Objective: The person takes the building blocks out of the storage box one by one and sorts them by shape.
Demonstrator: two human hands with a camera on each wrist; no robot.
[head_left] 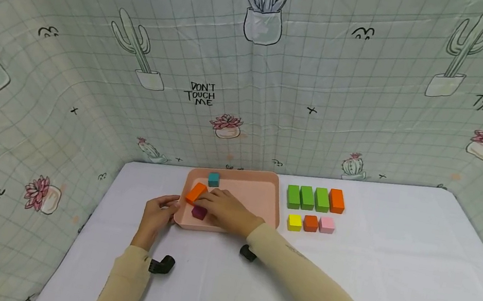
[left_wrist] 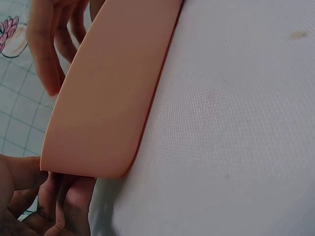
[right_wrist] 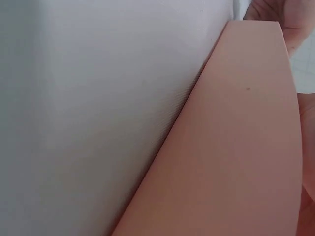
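A shallow pink tray (head_left: pixel 259 189) lies on the white table. My left hand (head_left: pixel 158 215) holds its left end, with the thumb at the rim and the fingers against the outer wall (left_wrist: pixel 98 98), as the left wrist view shows. Over the tray's left half, my right hand (head_left: pixel 227 212) pinches the near end of an orange block (head_left: pixel 196 192), which sits at a slant; its fingertips are partly hidden. Just below these fingers lies a purple cube (head_left: pixel 199 212). A teal cube (head_left: pixel 213 179) stands by the tray's back wall.
Right of the tray, several green blocks (head_left: pixel 307 198) and another orange block (head_left: pixel 336 201) form a row. In front of them sit a yellow cube (head_left: pixel 294 222), a red-orange cube (head_left: pixel 311 223) and a pink cube (head_left: pixel 326 224). A patterned cloth (head_left: pixel 277 98) hangs behind the table.
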